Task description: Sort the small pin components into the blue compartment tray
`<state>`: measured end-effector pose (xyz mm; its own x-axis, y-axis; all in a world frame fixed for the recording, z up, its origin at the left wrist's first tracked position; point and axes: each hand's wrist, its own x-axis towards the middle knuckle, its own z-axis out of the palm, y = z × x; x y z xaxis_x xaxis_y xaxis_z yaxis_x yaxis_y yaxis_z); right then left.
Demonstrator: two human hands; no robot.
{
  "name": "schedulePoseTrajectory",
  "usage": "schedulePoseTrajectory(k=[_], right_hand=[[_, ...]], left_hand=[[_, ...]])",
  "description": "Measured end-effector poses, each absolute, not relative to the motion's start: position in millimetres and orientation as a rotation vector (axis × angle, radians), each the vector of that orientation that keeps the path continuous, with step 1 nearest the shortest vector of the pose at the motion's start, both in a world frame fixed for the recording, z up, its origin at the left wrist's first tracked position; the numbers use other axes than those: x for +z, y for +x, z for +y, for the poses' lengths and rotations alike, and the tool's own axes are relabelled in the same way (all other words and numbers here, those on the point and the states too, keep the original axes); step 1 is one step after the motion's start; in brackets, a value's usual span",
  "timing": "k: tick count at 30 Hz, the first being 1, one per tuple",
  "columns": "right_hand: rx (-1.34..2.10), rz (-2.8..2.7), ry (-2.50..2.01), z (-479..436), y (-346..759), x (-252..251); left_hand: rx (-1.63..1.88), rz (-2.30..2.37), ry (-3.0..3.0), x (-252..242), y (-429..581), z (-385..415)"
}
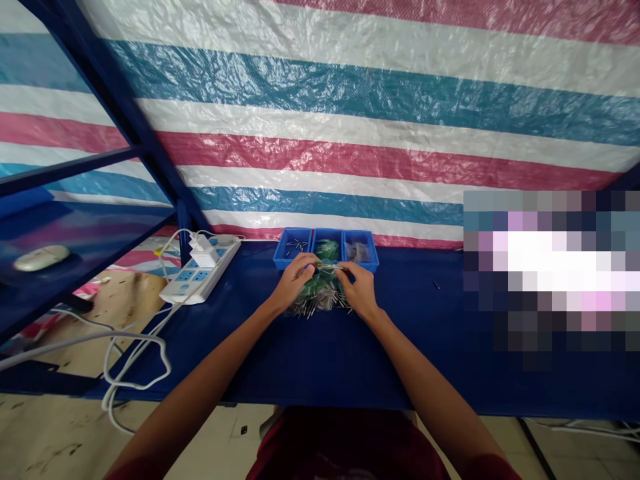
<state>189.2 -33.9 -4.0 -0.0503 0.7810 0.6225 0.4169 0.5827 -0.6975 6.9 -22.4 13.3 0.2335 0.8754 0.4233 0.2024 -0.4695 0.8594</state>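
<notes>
My left hand (pixel 297 277) and my right hand (pixel 357 287) meet over the table in front of the blue bins. The fingertips of both are pinched on a thin, pale greenish, see-through piece (pixel 328 265) stretched between them; its exact kind is too small to tell. Right below my hands lies a loose pile (pixel 320 300) of green, see-through pieces and thin, silvery and dark sticks. Behind my fingers stand three blue bins (pixel 371 267) side by side. The left one has short dark sticks (pixel 296 248), the middle one green plastic pieces (pixel 327 249), the right one greyish, see-through pieces (pixel 358 251).
On the left of the dark blue table (pixel 320 367) lies a white power strip (pixel 200 270) with plugs and looping white cables (pixel 163 353). A computer mouse (pixel 42 258) sits on a side shelf. One small dark stick (pixel 436 285) lies to the right; beyond it the picture is blurred out.
</notes>
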Motion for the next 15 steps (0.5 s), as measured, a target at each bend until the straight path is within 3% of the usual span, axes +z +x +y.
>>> schedulePoseTrajectory(k=[5,12,15], right_hand=[[0.618,-1.627,-0.978,-36.8,188.2,-2.1],[0.347,-1.781,-0.856,-35.1,187.7,-4.3],[0.386,-1.712,-0.906,-34.8,187.9,-3.3]], left_hand=[[1.265,1.062,1.7,15.6,5.8,-23.1],[1.276,1.042,1.567,18.6,7.1,-23.4],[1.277,1.068,1.669,17.7,7.4,-23.4]])
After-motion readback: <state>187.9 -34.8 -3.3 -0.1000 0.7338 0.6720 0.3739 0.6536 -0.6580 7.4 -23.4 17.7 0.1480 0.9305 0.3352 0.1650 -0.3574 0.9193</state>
